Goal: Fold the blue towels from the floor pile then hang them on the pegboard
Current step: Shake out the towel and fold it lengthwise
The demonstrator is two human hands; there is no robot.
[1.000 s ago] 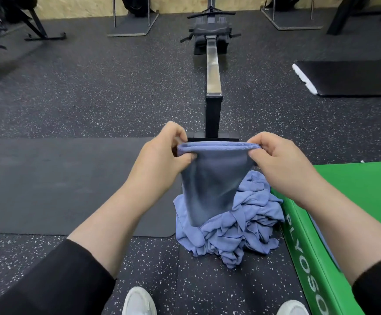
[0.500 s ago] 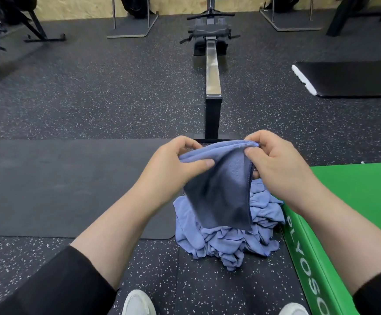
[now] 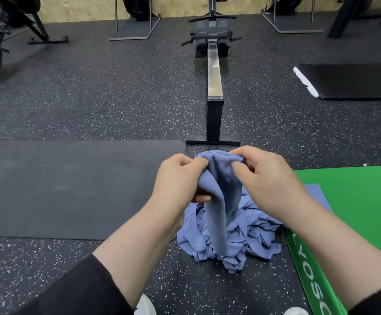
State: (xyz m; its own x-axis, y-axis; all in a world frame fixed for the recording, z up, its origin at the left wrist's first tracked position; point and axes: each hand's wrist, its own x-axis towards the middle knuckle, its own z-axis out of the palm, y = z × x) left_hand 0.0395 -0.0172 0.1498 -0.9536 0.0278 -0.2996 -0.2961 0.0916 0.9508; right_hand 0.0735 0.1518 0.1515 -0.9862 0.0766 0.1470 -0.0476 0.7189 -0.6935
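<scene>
- Pinching a blue towel (image 3: 221, 196) at its top edge, we hold it up over the floor pile (image 3: 228, 242); our left hand (image 3: 180, 178) grips one end of the doubled edge between thumb and curled fingers, our right hand (image 3: 269, 178) pinches the other end, and the two sit close together.
- Between the grips the top edge runs left to right, while the towel's long axis hangs straight down from it, the loose lower end reaching the heap or just above it; we cannot tell which.
- Both hands sit level at the fold, neither clearly nearer; as we judge it, the next fold turns on that hanging length below our fingers.
- Crumpled blue towels make up the pile on the speckled rubber floor (image 3: 94, 98), just beside the near left edge of the green plyo box (image 3: 355, 212) and at the right edge of the dark mat (image 3: 71, 189).
- On the box's top, near its left edge, lies a flat piece of blue cloth (image 3: 316, 196), partly hidden by our right forearm; it looks like another towel.
- Beyond our hands stands the rowing machine (image 3: 214, 76), its rail pointing away from us.
- No pegboard shows in this view, so hanging looks some way off.
</scene>
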